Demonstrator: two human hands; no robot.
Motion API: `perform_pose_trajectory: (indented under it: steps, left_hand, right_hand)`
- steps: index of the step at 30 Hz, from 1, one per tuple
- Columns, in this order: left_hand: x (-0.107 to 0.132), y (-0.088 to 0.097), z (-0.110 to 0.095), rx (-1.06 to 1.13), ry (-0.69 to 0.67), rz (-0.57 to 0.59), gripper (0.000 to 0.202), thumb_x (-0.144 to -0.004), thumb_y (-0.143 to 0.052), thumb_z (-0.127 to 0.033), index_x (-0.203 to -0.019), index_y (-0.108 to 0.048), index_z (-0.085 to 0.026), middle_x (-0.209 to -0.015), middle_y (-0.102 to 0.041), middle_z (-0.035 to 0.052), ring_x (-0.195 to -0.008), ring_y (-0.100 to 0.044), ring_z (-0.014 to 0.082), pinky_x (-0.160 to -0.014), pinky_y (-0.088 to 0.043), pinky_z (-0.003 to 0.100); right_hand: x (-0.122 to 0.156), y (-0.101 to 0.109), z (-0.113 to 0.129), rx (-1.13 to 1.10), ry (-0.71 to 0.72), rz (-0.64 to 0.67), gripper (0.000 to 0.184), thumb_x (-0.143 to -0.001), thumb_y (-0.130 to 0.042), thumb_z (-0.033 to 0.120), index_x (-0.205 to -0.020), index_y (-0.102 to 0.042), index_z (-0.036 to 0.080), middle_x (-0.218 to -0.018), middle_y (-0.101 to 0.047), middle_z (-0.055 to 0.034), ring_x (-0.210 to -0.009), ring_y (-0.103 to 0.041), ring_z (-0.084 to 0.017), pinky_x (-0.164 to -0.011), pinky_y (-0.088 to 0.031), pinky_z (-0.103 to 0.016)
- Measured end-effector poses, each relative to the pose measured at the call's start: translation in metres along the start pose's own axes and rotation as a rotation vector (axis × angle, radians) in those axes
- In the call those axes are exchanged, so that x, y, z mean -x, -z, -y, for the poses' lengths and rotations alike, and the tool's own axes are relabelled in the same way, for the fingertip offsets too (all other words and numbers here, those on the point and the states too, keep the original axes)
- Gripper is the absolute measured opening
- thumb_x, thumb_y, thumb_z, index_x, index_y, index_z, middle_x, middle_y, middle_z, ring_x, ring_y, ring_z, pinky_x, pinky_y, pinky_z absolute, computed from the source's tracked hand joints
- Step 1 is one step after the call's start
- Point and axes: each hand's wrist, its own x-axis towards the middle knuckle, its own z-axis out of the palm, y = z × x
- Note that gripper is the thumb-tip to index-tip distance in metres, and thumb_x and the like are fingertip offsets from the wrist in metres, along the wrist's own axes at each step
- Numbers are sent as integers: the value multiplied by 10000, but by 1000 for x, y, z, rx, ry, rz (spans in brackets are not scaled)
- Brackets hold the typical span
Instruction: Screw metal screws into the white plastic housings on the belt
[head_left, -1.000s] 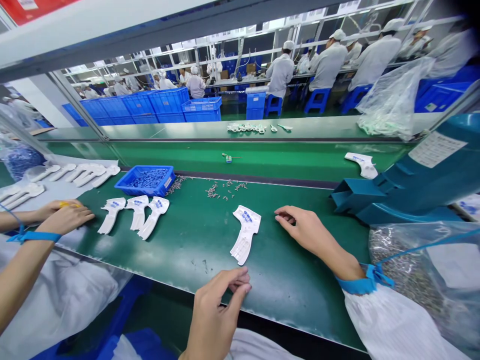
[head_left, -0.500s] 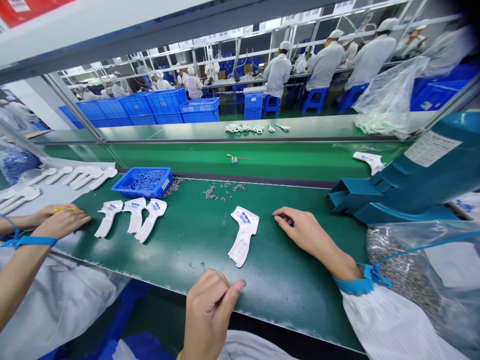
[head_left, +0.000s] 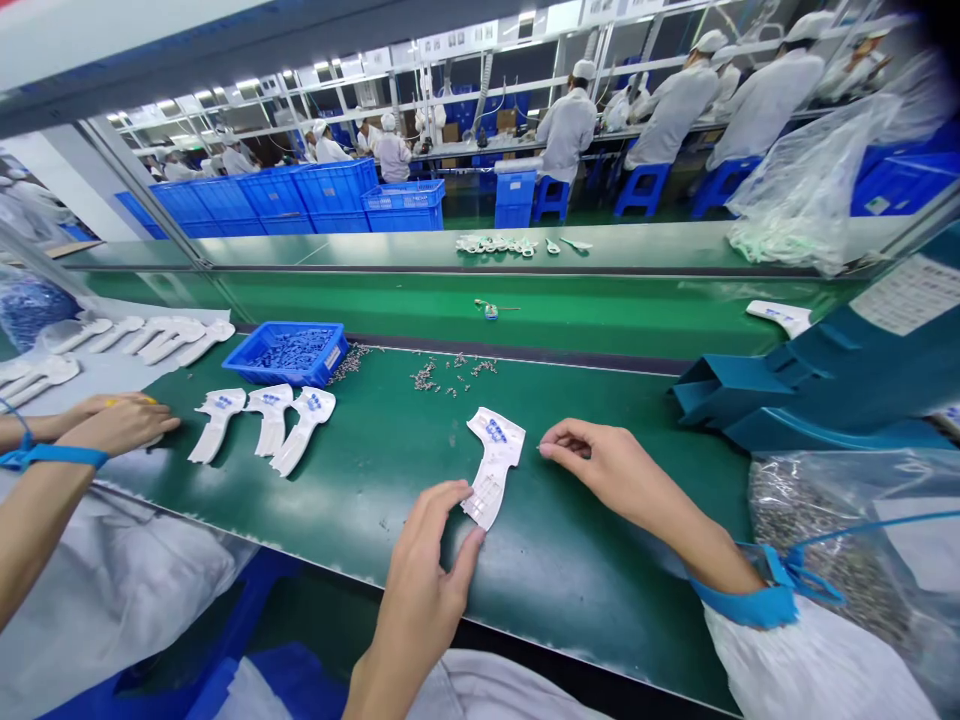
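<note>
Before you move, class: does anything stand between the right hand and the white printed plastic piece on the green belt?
Nothing visible does: only a narrow strip of the bare green belt lies between the right hand and the white printed plastic piece.

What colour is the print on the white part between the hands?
The white part carries blue print, seen best in the head view.

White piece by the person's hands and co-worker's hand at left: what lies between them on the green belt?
In the head view, three white pieces lie side by side on the green belt, between the white piece and the co-worker's hand.
</note>
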Motion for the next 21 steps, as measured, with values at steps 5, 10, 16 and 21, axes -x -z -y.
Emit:
perform_pose_trajectory:
  steps: [5, 10, 16, 21]
  left_hand:
    - [-18, -24, 6, 19, 10, -45, 667, -851, -723, -344, -1410, -366, -277, -1413, -452, 116, -1329, -440, 293, -1074, -415, 499]
    - [-26, -33, -3, 524, 93, -148, 618, -886, -637, -511, -1391, -388, -257, -1449, -443, 131, -1341, -457, 282, -1109, -404, 482]
    - [-33, -21, -13, 1313, 216, -184, 610, -987, -234, -630, -1366, -451, -204, -1432, -520, 161, -1346, -497, 277, -1132, -387, 480]
    - [-31, -22, -7, 1446, 198, -97, 771, -935, -175, -734, -1274, -570, -165, -1337, -604, 176, -1302, -537, 300, -1109, -399, 499]
  right_hand:
    - [-3, -9, 30, -64, 65, 248, 160, -910, -535, 288, -879, -677, 221, -858, -750, -19, -790, -684, -183, -684, -472, -267]
    - [-20, -20, 45, 73, 77, 403, 169, -860, -522, 170, -795, -676, 199, -780, -748, -29, -719, -677, -178, -618, -444, -251]
    - [-31, -23, 48, 136, 86, 447, 151, -837, -543, 190, -779, -682, 197, -745, -746, -27, -684, -667, -174, -599, -433, -246]
    - [-32, -22, 46, 153, 91, 461, 154, -855, -530, 215, -791, -670, 201, -752, -739, -24, -684, -656, -174, -592, -419, -251]
